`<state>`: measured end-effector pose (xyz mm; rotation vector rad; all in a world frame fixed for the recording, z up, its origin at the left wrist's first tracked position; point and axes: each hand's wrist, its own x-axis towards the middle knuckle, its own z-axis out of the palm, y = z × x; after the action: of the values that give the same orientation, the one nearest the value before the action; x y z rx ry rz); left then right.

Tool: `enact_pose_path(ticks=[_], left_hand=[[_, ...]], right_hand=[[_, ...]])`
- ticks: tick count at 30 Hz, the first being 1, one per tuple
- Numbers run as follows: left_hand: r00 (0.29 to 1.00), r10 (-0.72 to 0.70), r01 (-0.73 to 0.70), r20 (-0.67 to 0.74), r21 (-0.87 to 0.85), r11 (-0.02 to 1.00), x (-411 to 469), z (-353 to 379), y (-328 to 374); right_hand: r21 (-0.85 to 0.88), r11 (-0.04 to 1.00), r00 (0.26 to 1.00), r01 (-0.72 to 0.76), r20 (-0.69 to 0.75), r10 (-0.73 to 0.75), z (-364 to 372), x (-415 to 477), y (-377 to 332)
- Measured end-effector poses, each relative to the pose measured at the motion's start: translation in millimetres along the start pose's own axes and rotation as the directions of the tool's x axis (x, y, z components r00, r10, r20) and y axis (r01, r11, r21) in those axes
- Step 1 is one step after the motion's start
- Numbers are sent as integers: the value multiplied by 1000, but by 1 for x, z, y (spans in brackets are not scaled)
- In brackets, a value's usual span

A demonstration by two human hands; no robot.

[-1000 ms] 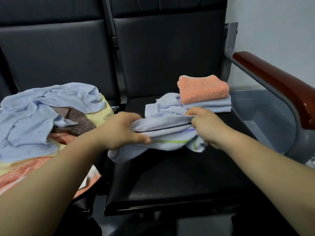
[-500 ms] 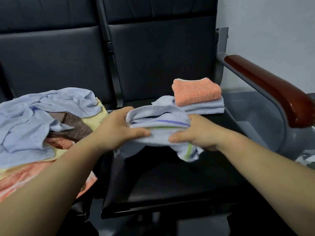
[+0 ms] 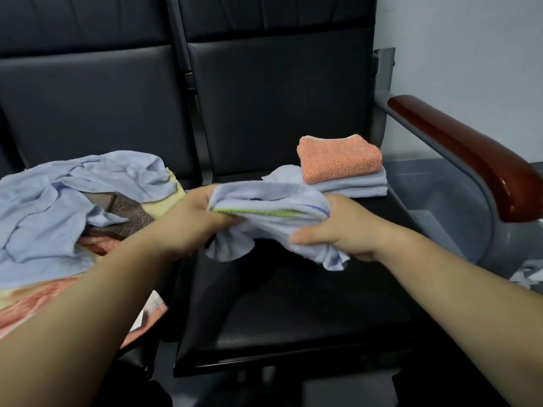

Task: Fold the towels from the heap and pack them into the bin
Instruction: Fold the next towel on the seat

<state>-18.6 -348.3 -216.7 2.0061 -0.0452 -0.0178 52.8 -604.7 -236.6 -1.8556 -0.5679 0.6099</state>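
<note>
Both hands hold a pale blue-white towel (image 3: 264, 201) with green and blue stripes, bunched into a thick fold above the black seat (image 3: 293, 312). My left hand (image 3: 194, 221) grips its left end and my right hand (image 3: 338, 227) grips its right end, thumb underneath. Loose corners hang below. Behind it sits a stack of folded towels: an orange one (image 3: 340, 158) on top of pale blue ones (image 3: 352, 185). The heap (image 3: 73, 201) of unfolded towels, mostly light blue with brown, yellow and pink pieces, lies on the seat to the left. The grey bin (image 3: 446, 201) stands at the right, beyond the armrest.
A brown wooden armrest (image 3: 470, 154) on a grey metal frame runs between the seat and the bin. Black seat backs fill the rear. A crumpled cloth (image 3: 529, 274) shows at the right edge.
The towel has been folded over once more into a thicker bundle, with the green stripe now facing me. Both hands shifted their hold on its ends. The camera has moved slightly.
</note>
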Motion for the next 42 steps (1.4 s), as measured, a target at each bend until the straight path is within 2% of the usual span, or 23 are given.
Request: enact_pose_path(ticks=[1, 3, 5, 7, 9, 11, 13, 15, 18, 20, 21, 22, 23, 25, 27, 28, 30, 32, 34, 35, 37, 39, 42], left_hand=[[1000, 28, -29, -8, -87, 996, 0, 0, 6], [997, 70, -66, 32, -123, 990, -2, -1, 16], [989, 78, -94, 123, 135, 986, 0, -1, 16], [981, -20, -82, 192, 510, 856, 5, 0, 6], [976, -110, -29, 190, 608, 794, 7, 0, -3], [982, -67, -22, 178, 456, 890, 8, -2, -7], [985, -56, 35, 164, 127, 991, 5, -3, -3], [990, -56, 73, 127, -131, 989, 4, -2, 1], [992, 39, -12, 116, -227, 974, 6, 2, 5], [980, -5, 9, 199, -21, 1000, 6, 8, 6], [976, -38, -12, 217, 223, 975, 7, 12, 5], [976, -54, -51, 211, 463, 885, 9, 15, 1], [978, -77, -62, 195, 619, 783, 12, 16, -3], [979, -129, -4, 155, 655, 756, 15, 12, -12], [982, -138, 65, 126, 458, 886, 16, 1, -17], [984, -120, 77, 131, 294, 953, 14, -3, -17], [987, -101, 102, 125, -1, 995, 9, -7, -10], [997, -20, 28, 69, -116, 993, 6, -3, -3], [998, 34, -25, 53, -170, 985, 5, 2, 4], [995, 47, -35, 85, -140, 989, 4, 4, 6], [982, 39, -65, 183, 140, 988, 5, 3, 4], [976, -48, -54, 214, 445, 894, 7, 1, 3], [985, -134, 65, 105, 497, 865, 9, -5, -1]], right_hand=[[-73, 996, 997, -46, 50, 50, -1, 1, 2], [-429, 903, 994, -42, 72, 81, -1, 3, 6], [-662, 749, 1000, -14, -24, -3, -3, 8, 10], [-645, 764, 988, -25, -133, -80, -7, 10, 7], [-390, 920, 983, -30, -176, -43, -14, 8, 2], [-96, 995, 995, -38, -93, 29, -15, 2, -4], [-23, 999, 999, -37, -3, 37, -12, -1, -6], [-111, 991, 995, -76, 52, 83, -9, 0, -3], [-446, 889, 986, -106, 69, 153, -6, 4, 5], [-655, 750, 995, -92, -26, 100, -6, 9, 6], [-698, 709, 995, -95, -90, 44, -7, 11, 4], [-699, 710, 990, -86, -139, -17, -9, 12, 1], [-653, 755, 986, -65, -156, -50, -12, 11, -3], [-388, 921, 995, -26, -103, -15, -13, 7, -7], [-106, 993, 998, -49, -43, 44, -12, 2, -6], [-55, 997, 998, -58, -19, 57, -11, 0, -4], [-64, 994, 994, -93, 49, 96, -11, 1, 0], [-252, 959, 982, -131, 101, 161, -10, 2, 1], [-451, 883, 983, -128, 60, 173, -7, 5, 5], [-512, 851, 990, -116, 7, 139, -6, 7, 5], [-545, 835, 994, -73, -104, 19, -8, 8, 1], [-358, 934, 988, -25, -150, -32, -13, 7, -5], [-1, 1000, 996, 0, -94, 0, -12, 0, -7]])
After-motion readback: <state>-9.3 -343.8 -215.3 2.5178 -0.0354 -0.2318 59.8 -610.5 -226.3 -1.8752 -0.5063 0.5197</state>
